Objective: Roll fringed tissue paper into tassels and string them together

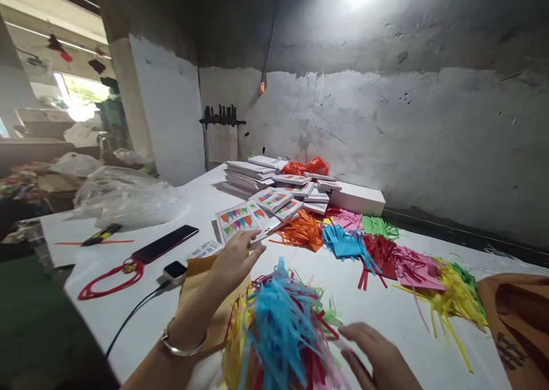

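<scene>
Bundle point(281, 321) of mixed paper fringe, blue on top with yellow, red, pink and green around it, lies before you on the white surface point(412, 333). Its colours look already gathered together; by that measure, the orange pile point(304, 230), blue pile point(341, 241) and yellow pile point(461, 295), beyond and right of the bundle, remain separate. How much is left overall, you can't tell.

Your left hand point(231, 264) reaches past the bundle to the printed cards point(238, 219); whether that grip pinches one, you can't tell. Your right hand point(377, 350) is just right of the bundle, its grip spread, thumb and fingers apart.

Brown paper point(201, 275) lies left of the bundle, partly beneath your left forearm. Farther left are a phone point(165, 243), a white gadget point(175, 271) with its cable point(137, 304), and clear plastic point(132, 192). Beyond the bundle, past the orange pile, sits a white box point(358, 197). An orange-brown bag point(514, 315) crowds the surface well right of the bundle; nearer in, the cards' untidy spread could hinder your left hand.
</scene>
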`<state>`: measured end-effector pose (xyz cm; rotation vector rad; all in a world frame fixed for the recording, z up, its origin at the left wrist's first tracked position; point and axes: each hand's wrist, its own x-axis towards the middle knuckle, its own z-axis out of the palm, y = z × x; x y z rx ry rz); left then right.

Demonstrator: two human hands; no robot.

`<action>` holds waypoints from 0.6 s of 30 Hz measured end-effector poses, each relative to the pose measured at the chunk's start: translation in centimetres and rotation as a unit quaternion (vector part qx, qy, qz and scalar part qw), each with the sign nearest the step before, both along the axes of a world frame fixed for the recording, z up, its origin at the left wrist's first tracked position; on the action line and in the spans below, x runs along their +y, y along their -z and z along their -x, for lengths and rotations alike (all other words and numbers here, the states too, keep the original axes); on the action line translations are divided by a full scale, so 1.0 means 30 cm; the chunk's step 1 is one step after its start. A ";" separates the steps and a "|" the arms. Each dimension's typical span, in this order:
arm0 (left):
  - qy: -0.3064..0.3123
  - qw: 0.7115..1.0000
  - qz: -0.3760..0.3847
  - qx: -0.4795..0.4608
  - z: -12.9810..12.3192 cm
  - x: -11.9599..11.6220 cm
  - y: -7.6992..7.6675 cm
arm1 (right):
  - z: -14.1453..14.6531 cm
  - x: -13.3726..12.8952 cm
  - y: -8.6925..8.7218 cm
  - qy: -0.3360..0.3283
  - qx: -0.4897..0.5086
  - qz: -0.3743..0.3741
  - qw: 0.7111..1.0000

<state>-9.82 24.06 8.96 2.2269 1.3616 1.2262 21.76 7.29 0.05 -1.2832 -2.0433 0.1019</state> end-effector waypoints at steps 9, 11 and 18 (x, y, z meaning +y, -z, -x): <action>0.085 0.975 0.078 0.191 -0.163 0.348 0.035 | 0.104 0.805 -0.014 0.194 0.053 0.144 0.969; 0.103 0.966 0.076 0.224 -0.219 0.419 0.078 | 0.136 0.914 0.038 0.225 0.056 0.145 0.962; 0.160 0.949 0.019 0.272 -0.358 0.576 0.225 | 0.101 1.020 0.135 0.230 0.110 0.136 0.957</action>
